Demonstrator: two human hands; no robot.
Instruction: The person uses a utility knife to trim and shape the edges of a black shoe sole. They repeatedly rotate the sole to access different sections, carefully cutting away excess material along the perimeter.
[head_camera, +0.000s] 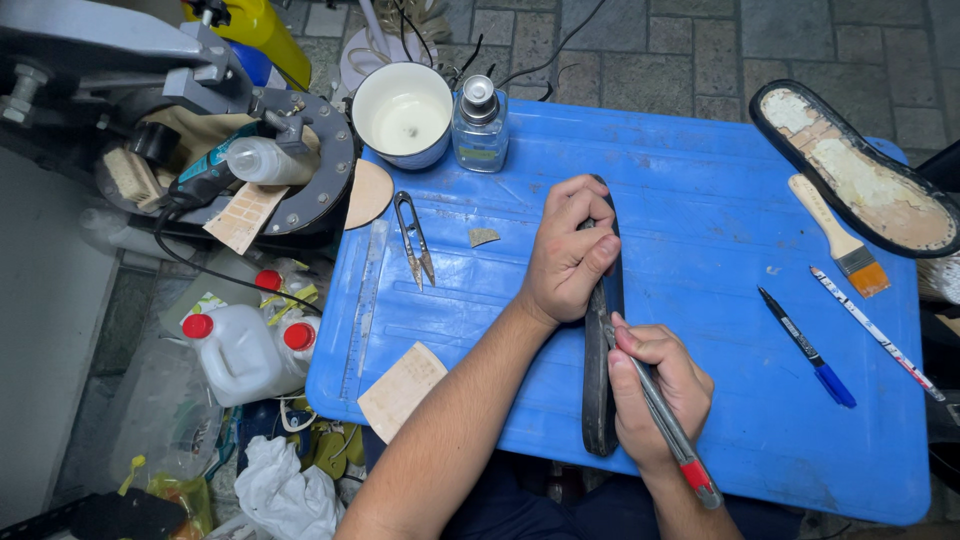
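On the blue table (700, 200) my left hand (567, 250) clamps the black sole (600, 400) on its edge, fingers curled over the top. My right hand (655, 385) pinches a pen (665, 420), tip touching the sole's rim. I judge I'm marking the edge; next calls for a steady stroke along it.

This is a small shoe-repair workshop, set up on a paved brick floor (700, 50). A blue plastic table (700, 180) serves as the bench, and on it lie trade tools — thread snips (415, 240), a clear ruler (365, 300), a glue brush (840, 235) and pens (805, 345). A worn shoe sole (860, 170) with old glue rests at the upper right. At the upper left stands a grey machine (150, 110); below it — white jugs with red caps (245, 345) and scraps.
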